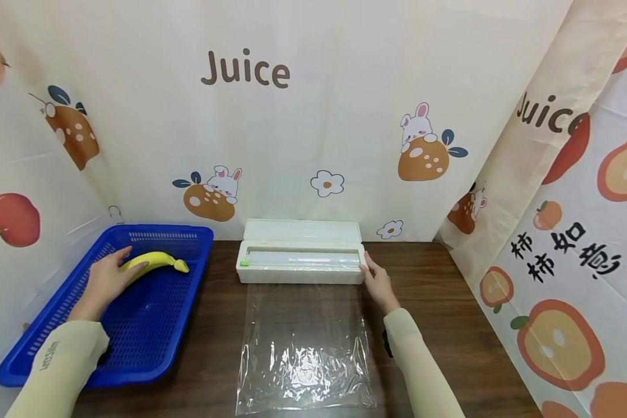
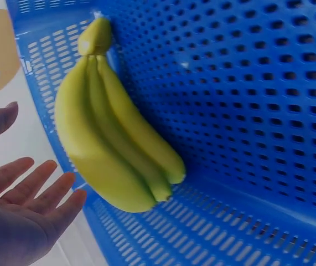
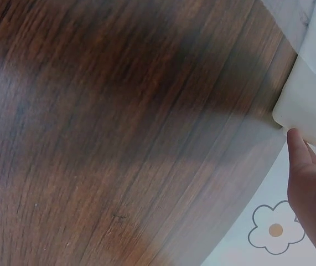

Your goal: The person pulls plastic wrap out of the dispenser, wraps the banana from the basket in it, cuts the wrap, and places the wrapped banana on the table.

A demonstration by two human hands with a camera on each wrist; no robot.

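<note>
A bunch of yellow bananas (image 1: 159, 259) lies against the far side of a blue plastic basket (image 1: 184, 331). My left hand (image 1: 106, 277) is over the basket at the bunch's left side. In the left wrist view, the left hand (image 2: 27, 213) has its fingers spread, apart from the bananas (image 2: 99, 133). A white plastic wrap dispenser (image 1: 300, 276) stands at the table's back with its lid raised and a roll inside. Clear film (image 1: 303, 342) extends from it toward me. My right hand (image 1: 380, 287) holds the dispenser's right end, its thumb (image 3: 297, 147) at the corner.
The dark wooden table (image 1: 216, 331) meets a printed cloth backdrop (image 1: 313, 128) just behind the dispenser. Another printed cloth (image 1: 569, 255) hangs along the right side. A green slider (image 1: 244, 263) sits at the dispenser's left end.
</note>
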